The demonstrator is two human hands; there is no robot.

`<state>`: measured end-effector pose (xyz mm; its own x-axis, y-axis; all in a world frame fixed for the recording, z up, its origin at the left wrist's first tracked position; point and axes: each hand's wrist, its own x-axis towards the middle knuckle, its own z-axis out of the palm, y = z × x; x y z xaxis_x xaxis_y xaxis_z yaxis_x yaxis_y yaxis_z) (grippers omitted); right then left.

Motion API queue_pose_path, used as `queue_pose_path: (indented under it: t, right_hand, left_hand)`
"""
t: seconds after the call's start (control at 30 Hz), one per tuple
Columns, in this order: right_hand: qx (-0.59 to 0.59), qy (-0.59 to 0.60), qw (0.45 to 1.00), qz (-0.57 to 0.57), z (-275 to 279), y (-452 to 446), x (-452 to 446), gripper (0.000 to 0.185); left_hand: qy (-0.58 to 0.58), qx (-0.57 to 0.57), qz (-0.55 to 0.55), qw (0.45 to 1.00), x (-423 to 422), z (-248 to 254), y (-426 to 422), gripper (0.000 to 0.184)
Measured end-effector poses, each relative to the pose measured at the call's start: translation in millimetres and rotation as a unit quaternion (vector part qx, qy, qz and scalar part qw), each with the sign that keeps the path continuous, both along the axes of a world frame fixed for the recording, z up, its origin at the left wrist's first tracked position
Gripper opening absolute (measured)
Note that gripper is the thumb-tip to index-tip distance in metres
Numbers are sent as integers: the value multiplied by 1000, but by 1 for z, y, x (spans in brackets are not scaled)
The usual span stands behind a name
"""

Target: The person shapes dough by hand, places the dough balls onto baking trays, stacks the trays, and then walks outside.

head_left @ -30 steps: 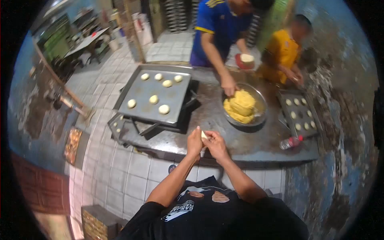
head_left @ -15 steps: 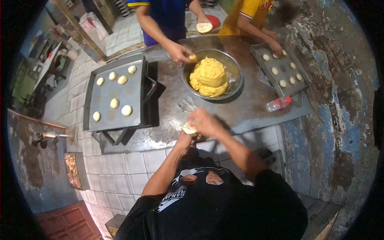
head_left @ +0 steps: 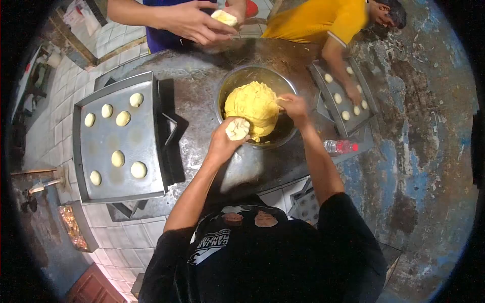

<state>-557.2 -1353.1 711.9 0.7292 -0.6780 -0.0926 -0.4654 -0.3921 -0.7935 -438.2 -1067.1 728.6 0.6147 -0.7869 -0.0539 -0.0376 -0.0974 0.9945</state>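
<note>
**Operator:** Where is my dough?

**Observer:** At the center of the frame, your left hand holds up a pale dough round, thumb and fingers closed about its edge, its creased face toward the camera.

**Operator:** And the other hand?

**Observer:** Right of center, your right hand is at the edge of a mound of yellow filling in a stainless-steel bowl. Its fingers are curled together; whether they pinch anything, I cannot tell.

**Operator:** What lies around me?

**Observer:** At left in the frame, a metal baking tray bears seven dough balls, well apart from your hands. Right of your right forearm, a clear plastic bottle with a red cap lies on its side.

**Operator:** Who else is at the table?

**Observer:** Across from you, top center, a co-worker's hands hold a piece of dough topped with yellow. At upper right, a co-worker in a yellow shirt reaches over a smaller tray of dough balls.
</note>
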Motion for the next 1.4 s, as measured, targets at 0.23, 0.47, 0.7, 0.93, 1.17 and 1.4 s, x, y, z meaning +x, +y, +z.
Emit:
queue_pose_path:
  t: [0.23, 0.47, 0.7, 0.93, 1.17, 1.4]
  right_hand:
    - [-116, -98, 986, 73, 28, 127, -19, 38]
    - [100, -174, 980, 18, 19, 114, -59, 50]
    - [-383, -127, 895, 188, 51, 169, -118, 54]
    - [134, -280, 951, -14, 71, 163, -170, 58]
    - [138, -181, 940, 252, 91, 179, -185, 48]
    - [283, -288, 893, 199, 86, 215, -163, 58]
  left_hand:
    - [-75, 94, 26, 992, -23, -9, -76, 50]
    - [-82, -41, -18, 996, -59, -34, -53, 46]
    - [-95, 78, -26, 992, -124, 8, -27, 48]
    - [100, -23, 6, 995, -185, 48, 7, 43]
    - [-153, 60, -75, 983, -211, 56, 49, 45]
    - [-35, 89, 43, 994, -201, 59, 111, 54]
